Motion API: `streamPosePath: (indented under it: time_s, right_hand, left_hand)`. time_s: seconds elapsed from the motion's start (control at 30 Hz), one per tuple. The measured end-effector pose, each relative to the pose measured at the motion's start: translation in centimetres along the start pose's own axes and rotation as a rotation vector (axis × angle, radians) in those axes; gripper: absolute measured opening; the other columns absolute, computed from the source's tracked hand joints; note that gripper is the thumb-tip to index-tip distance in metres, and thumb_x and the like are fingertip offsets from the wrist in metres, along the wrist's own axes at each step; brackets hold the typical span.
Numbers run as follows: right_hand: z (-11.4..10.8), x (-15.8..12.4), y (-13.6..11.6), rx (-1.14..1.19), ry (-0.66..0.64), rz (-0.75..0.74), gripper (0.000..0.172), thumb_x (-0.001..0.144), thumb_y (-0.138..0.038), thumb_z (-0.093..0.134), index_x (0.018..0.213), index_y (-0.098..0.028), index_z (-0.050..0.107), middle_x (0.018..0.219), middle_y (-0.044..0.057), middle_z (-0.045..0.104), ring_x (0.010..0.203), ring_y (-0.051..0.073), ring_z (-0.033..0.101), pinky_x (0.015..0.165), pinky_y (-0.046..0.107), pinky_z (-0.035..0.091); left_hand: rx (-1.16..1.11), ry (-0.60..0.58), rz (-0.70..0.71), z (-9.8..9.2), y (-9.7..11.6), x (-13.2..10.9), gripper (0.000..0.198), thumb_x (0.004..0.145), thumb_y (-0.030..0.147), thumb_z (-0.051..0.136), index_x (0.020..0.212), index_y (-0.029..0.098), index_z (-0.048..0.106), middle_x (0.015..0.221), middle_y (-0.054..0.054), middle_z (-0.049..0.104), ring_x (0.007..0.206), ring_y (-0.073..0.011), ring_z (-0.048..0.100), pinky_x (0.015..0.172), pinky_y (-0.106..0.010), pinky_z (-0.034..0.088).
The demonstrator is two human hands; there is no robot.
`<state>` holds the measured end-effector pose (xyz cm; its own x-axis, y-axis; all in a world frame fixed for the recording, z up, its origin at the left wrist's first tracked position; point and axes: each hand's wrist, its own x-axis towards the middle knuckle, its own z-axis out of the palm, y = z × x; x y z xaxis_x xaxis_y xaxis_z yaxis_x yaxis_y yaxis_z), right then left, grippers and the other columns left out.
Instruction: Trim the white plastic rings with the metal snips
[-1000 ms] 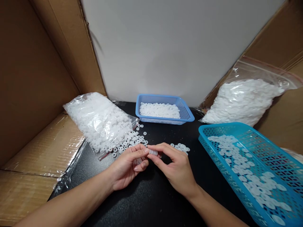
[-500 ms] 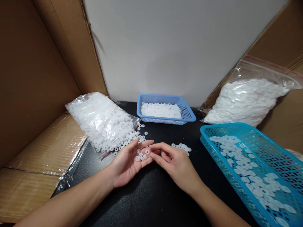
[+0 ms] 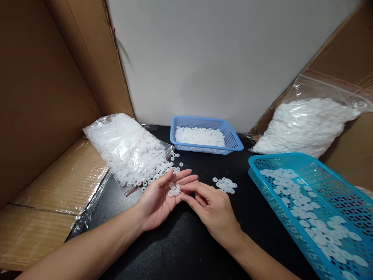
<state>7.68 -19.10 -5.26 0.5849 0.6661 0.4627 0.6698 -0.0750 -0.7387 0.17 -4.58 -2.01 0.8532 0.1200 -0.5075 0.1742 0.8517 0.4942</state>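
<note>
My left hand (image 3: 159, 202) lies palm up with its fingers stretched out, and a small group of white plastic washers (image 3: 174, 190) rests in it. Some of these washers stand on edge, side by side. From the right, my right hand (image 3: 214, 206) reaches over the left fingers, thumb and forefinger pinched at the edge of that group. Exactly which washer is between the fingertips is hard to make out. Behind the left hand, loose washers spill from a clear plastic bag (image 3: 128, 151). A small pile of white rings (image 3: 225, 185) lies on the table beyond the right hand.
A blue basket (image 3: 206, 148) with many white pieces stands against the pale back wall. At the right is a larger teal basket (image 3: 274, 202) holding flat white rings. Behind it leans a filled clear bag (image 3: 309, 124). Cardboard (image 3: 43, 186) borders the black table on the left.
My right fingertips have shifted slightly left and down against the washers. A ring seen flat at the forefinger is no longer distinct. The whole view has shifted slightly.
</note>
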Motion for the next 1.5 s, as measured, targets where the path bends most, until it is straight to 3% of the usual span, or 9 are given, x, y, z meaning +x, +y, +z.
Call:
streamPosePath:
  time_s: [0.07, 0.33, 0.53, 0.73, 1.03, 1.17, 1.23, 1.37, 1.5]
  right_hand:
    - [0.1, 0.0, 0.1, -0.049, 0.025, 0.003, 0.013, 0.096, -0.024, 0.066, 0.100, -0.020, 0.077, 0.071, 0.000, 0.072, 0.049, 0.013, 0.054, 0.050, 0.025, 0.048]
    - [0.6, -0.2, 0.0, -0.067, 0.041, -0.070, 0.014, 0.099, -0.026, 0.064, 0.101, -0.020, 0.077, 0.079, 0.003, 0.075, 0.053, 0.013, 0.057, 0.054, 0.025, 0.051]
    - [0.7, 0.0, -0.4, -0.116, 0.063, -0.061, 0.021, 0.097, -0.036, 0.067, 0.105, -0.018, 0.075, 0.075, 0.003, 0.072, 0.056, 0.015, 0.059, 0.051, 0.026, 0.048]
    - [0.8, 0.3, -0.8, -0.174, 0.043, -0.012, 0.006, 0.093, -0.023, 0.064, 0.095, -0.021, 0.068, 0.073, 0.000, 0.069, 0.053, 0.013, 0.056, 0.048, 0.024, 0.044]
    - [1.0, 0.2, -0.8, -0.265, 0.047, -0.052, 0.013, 0.085, -0.015, 0.058, 0.095, -0.020, 0.065, 0.076, 0.001, 0.070, 0.058, 0.014, 0.061, 0.054, 0.024, 0.047]
    - [-0.2, 0.7, -1.2, -0.138, 0.045, -0.025, 0.017, 0.084, -0.016, 0.059, 0.098, -0.021, 0.066, 0.059, -0.007, 0.050, 0.048, 0.011, 0.049, 0.049, 0.021, 0.044]
    - [-0.8, 0.9, -1.2, -0.081, 0.067, -0.012, 0.019, 0.085, -0.018, 0.060, 0.101, -0.022, 0.068, 0.056, -0.010, 0.038, 0.045, 0.010, 0.043, 0.048, 0.020, 0.042]
    - [-1.4, 1.0, -1.0, -0.043, 0.065, 0.008, 0.019, 0.086, -0.018, 0.061, 0.101, -0.022, 0.071, 0.058, -0.010, 0.035, 0.045, 0.009, 0.040, 0.048, 0.020, 0.041]
    - [-1.4, 0.8, -0.9, -0.048, 0.051, -0.021, 0.018, 0.085, -0.016, 0.061, 0.100, -0.020, 0.072, 0.059, -0.009, 0.036, 0.046, 0.008, 0.038, 0.046, 0.020, 0.037]
  left_hand:
    - [0.005, -0.007, 0.006, 0.0, -0.1, -0.1, 0.041, 0.108, 0.028, 0.043, 0.119, 0.002, 0.072, 0.125, -0.021, 0.075, 0.105, -0.0226, 0.074, 0.098, -0.033, 0.057]
    - [0.034, -0.069, 0.048, -0.1, -0.6, -0.2, 0.033, 0.106, 0.020, 0.048, 0.117, 0.005, 0.075, 0.127, -0.020, 0.075, 0.107, -0.0224, 0.074, 0.093, -0.031, 0.058]
    - [0.044, -0.091, 0.162, -0.3, -1.1, 0.0, 0.024, 0.099, 0.022, 0.064, 0.114, 0.011, 0.079, 0.128, -0.017, 0.075, 0.126, -0.0232, 0.066, 0.109, -0.030, 0.049]
    - [0.104, -0.109, 0.171, -0.8, -1.4, 0.1, 0.032, 0.091, 0.030, 0.077, 0.119, 0.014, 0.079, 0.135, -0.017, 0.072, 0.128, -0.0250, 0.063, 0.115, -0.034, 0.042]
    - [0.029, -0.079, 0.159, -0.1, -1.4, -0.3, 0.028, 0.102, 0.014, 0.055, 0.119, 0.011, 0.078, 0.129, -0.016, 0.075, 0.103, -0.0182, 0.073, 0.096, -0.027, 0.054]
    - [0.031, -0.025, 0.140, -0.2, -1.3, -0.2, 0.026, 0.101, 0.015, 0.057, 0.115, 0.010, 0.079, 0.105, -0.014, 0.079, 0.092, -0.0169, 0.072, 0.086, -0.024, 0.056]
    - [0.064, -0.055, 0.134, -0.4, -1.3, -0.1, 0.022, 0.095, 0.023, 0.070, 0.107, 0.009, 0.081, 0.092, -0.012, 0.077, 0.080, -0.0137, 0.069, 0.076, -0.020, 0.055]
    - [0.133, -0.149, 0.098, -0.7, -1.3, 0.0, 0.039, 0.069, 0.040, 0.094, 0.085, 0.006, 0.081, 0.072, -0.005, 0.067, 0.059, -0.0051, 0.050, 0.053, -0.012, 0.040]
    - [0.218, -0.138, 0.089, -0.4, -1.1, -0.2, 0.044, 0.060, 0.041, 0.098, 0.080, 0.006, 0.080, 0.069, -0.002, 0.062, 0.057, -0.0033, 0.041, 0.050, -0.013, 0.031]
